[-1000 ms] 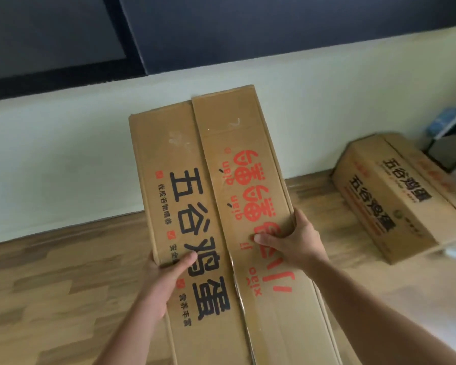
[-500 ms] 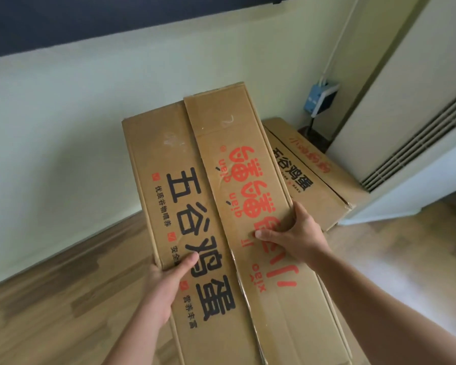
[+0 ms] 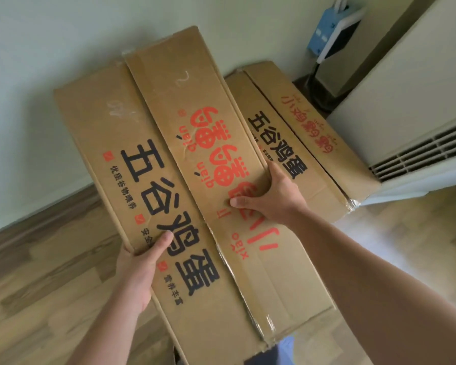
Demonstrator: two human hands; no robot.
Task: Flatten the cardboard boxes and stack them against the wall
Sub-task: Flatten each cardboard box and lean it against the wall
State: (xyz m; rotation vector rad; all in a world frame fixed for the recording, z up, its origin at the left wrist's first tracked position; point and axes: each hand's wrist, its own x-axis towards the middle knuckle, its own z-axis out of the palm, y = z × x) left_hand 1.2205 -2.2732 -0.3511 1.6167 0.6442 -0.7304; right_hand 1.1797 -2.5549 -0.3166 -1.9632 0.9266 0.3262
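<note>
Overhead, a flat box (image 3: 169,180) printed in black and red is held up over the wood floor (image 3: 37,272) before the pale wall (image 3: 50,48), a second box (image 3: 300,143) behind it, the left hand (image 3: 137,270) gripping its left edge, the right hand (image 3: 271,196) its right edge.

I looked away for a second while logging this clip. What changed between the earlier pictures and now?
The person turned right and carried the flattened box toward the corner: the second box by the wall, off to the right a second ago, now lies just behind it, beside the white air-conditioner unit. Nothing was let go. The left hand and right hand keep the same grips on the box's edges.
</note>
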